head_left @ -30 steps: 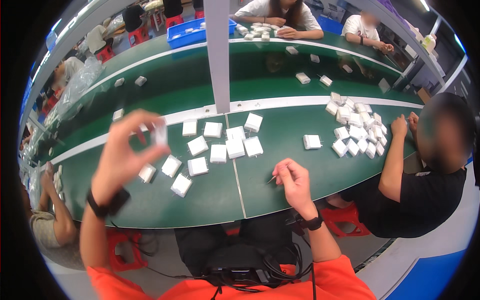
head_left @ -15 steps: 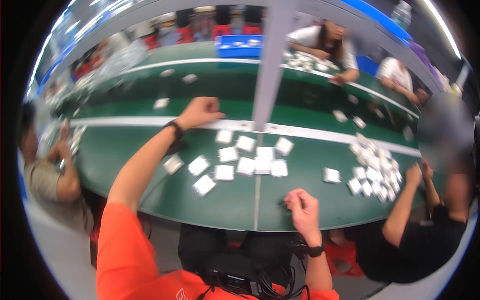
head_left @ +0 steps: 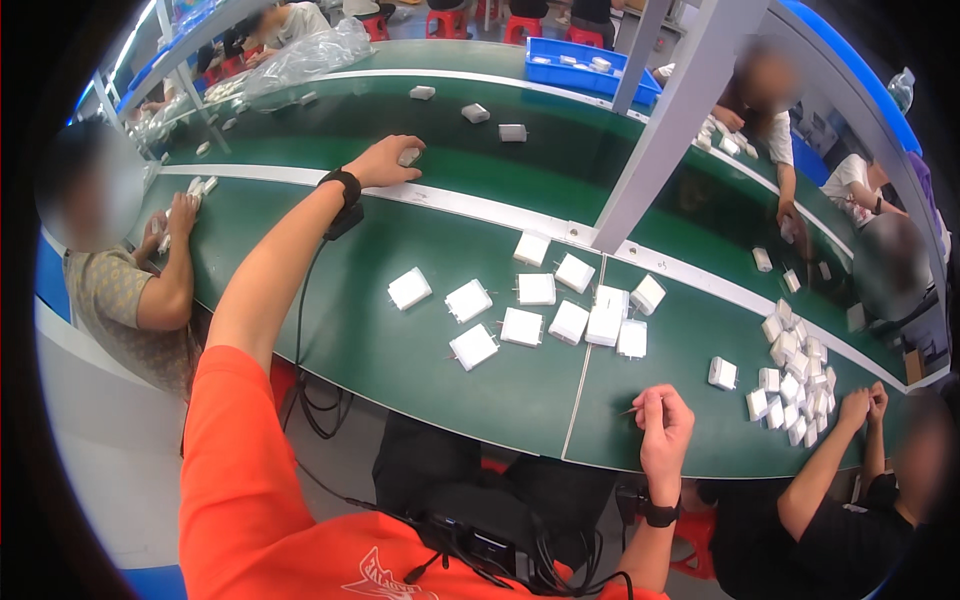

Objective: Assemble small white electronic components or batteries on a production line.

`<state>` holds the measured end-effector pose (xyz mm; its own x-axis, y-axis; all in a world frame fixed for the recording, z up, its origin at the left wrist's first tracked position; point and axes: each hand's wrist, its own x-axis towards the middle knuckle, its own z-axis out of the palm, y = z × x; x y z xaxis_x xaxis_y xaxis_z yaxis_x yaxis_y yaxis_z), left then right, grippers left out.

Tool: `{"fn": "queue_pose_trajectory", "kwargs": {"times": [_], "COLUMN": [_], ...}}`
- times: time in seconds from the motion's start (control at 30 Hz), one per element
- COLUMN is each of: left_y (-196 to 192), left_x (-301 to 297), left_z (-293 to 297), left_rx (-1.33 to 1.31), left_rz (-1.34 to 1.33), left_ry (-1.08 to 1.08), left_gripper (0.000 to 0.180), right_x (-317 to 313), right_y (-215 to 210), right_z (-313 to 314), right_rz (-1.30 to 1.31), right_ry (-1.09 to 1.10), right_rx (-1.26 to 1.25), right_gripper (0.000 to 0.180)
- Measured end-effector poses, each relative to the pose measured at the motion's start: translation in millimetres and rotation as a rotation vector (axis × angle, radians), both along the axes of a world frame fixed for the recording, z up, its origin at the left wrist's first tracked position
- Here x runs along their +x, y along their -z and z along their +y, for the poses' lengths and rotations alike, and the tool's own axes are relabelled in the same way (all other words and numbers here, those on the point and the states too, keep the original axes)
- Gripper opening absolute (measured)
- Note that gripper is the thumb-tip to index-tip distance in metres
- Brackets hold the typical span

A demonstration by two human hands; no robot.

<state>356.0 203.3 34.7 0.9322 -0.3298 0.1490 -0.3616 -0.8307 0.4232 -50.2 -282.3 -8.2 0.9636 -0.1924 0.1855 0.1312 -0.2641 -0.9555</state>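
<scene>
My left hand [head_left: 385, 162] reaches across the white rail onto the dark green belt, its thumb and fingers around a white power adapter [head_left: 409, 156]. Closer to me, my right hand [head_left: 663, 425] hovers above the table's front edge in a pinch. A thin dark tip pokes out of its fingers; the rest is hidden. Between my hands lie several white power adapters with metal pins, among them one at the left [head_left: 409, 289], one at the front [head_left: 473, 347] and one stacked on others [head_left: 605, 323]. A single adapter [head_left: 722, 373] sits right of my right hand.
A grey post [head_left: 665, 120] rises from the white rail [head_left: 480, 207]. A heap of adapters [head_left: 795, 375] lies at the right beside a co-worker in black. Another co-worker handles pieces at the left. Beyond the belt stand a blue bin [head_left: 575, 75] and clear plastic bags [head_left: 315, 65].
The view has turned, so the table's things appear further right. My left hand, earlier curled over the rail, now has its fingers around an adapter. My right hand stays pinched near the front edge.
</scene>
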Motion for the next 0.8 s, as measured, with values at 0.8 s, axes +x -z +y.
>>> {"fn": "queue_pose_trajectory", "kwargs": {"times": [0.8], "left_y": [-49.7], "left_x": [-183.2], "left_z": [-55.7], "left_rx": [-0.261], "left_rz": [0.065], "left_ry": [0.308], "left_gripper": [0.052], "right_x": [136.5], "right_y": [-116.4], "right_z": [-221.5], "right_rz": [-0.454], "right_ry": [0.454], "right_rx": [-0.496], "right_gripper": [0.022]}}
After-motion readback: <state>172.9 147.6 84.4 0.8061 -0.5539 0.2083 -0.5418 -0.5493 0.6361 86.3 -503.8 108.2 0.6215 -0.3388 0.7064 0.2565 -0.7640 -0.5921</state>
